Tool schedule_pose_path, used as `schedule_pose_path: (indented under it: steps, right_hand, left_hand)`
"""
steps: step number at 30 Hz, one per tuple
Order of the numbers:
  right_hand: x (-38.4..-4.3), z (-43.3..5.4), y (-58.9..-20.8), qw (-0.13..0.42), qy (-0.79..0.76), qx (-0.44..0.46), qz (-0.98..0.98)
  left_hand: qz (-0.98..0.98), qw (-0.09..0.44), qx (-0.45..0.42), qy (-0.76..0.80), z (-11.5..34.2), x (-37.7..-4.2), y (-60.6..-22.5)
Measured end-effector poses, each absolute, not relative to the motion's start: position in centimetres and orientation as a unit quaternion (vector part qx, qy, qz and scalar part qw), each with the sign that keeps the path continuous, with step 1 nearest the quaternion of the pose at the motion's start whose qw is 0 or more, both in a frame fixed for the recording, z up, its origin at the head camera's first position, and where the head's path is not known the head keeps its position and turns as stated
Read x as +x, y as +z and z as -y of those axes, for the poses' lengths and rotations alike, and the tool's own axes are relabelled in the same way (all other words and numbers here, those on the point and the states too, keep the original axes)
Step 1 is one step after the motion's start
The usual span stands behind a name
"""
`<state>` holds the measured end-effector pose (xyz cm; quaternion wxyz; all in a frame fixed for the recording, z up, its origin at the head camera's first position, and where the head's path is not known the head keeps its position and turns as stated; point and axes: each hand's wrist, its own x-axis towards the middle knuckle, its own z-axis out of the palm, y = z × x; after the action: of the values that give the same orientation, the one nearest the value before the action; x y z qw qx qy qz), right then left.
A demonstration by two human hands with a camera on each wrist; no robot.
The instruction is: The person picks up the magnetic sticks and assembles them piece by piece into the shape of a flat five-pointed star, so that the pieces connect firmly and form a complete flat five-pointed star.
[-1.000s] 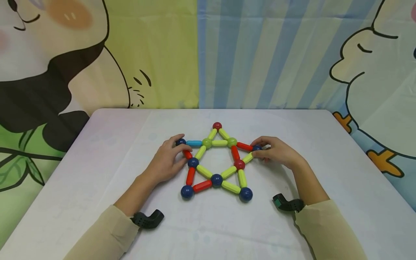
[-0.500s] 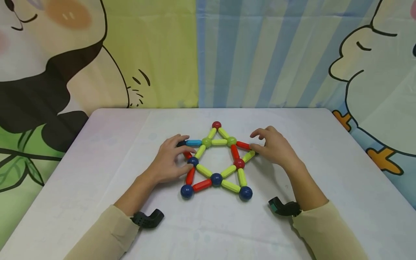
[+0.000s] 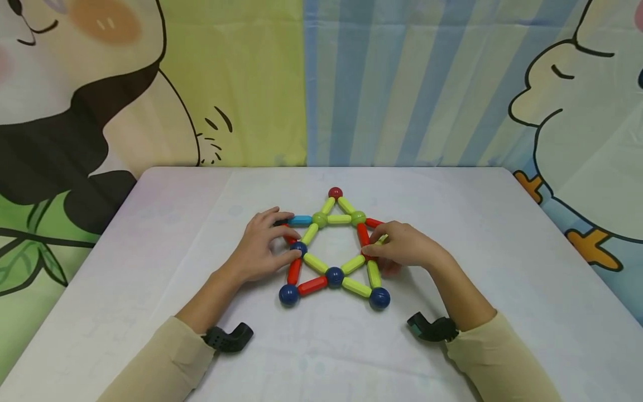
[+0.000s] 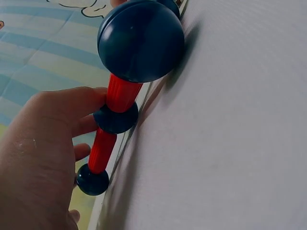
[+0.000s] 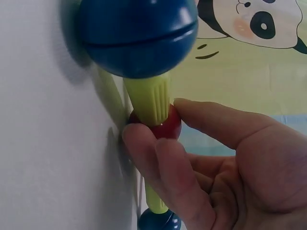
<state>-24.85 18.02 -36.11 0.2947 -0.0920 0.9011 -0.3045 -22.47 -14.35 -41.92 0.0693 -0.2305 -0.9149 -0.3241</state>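
Observation:
A flat star of toy building rods and balls lies on the table; a lime-green rod (image 3: 339, 219) joins two green balls near its top. My left hand (image 3: 258, 245) is at the star's left side, its thumb and a finger holding the inner blue ball (image 4: 117, 120) between two red rods. Another finger reaches over the left outer tip, mostly covering its ball. On the right side, my right hand (image 3: 407, 245) pinches the inner red ball (image 5: 171, 125) between thumb and fingers. That hand hides the right outer tip in the head view. Blue balls (image 3: 379, 299) form the two near tips.
The white-covered table (image 3: 201, 190) surrounds the star. Behind it hangs a printed cartoon curtain (image 3: 251, 84). A black wrist device (image 3: 228, 338) sits at the left cuff and a second black device (image 3: 432, 327) at the right cuff.
My right hand has let go of the outer blue ball, lifted, and moved left and nearer to the inner red ball. My left thumb has shifted onto the inner blue ball.

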Motion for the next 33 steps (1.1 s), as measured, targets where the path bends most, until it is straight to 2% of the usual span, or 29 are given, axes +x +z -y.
schedule_pose_path:
  steps: [6,13,29,33]
  right_hand:
    - [-25.0,-17.9,-36.3,0.3,-0.334,-0.071,-0.891]
    - [-24.9,-17.7,-36.2,0.305,-0.34,-0.062,-0.887]
    - [-25.0,-17.7,-36.2,0.3,-0.346,-0.053,-0.887]
    - [-24.7,-17.1,-36.1,0.257,-0.305,-0.032,-0.917]
  left_hand:
    - [0.922,0.112,-0.245,-0.277,14.3,-22.4,-41.6]
    - [0.926,0.055,-0.248,-0.28,14.0,-21.9,-41.1]
    - [0.925,0.075,-0.226,-0.295,13.1,-21.8,-41.5]
    - [0.925,0.071,-0.222,-0.301,13.1,-21.8,-41.6]
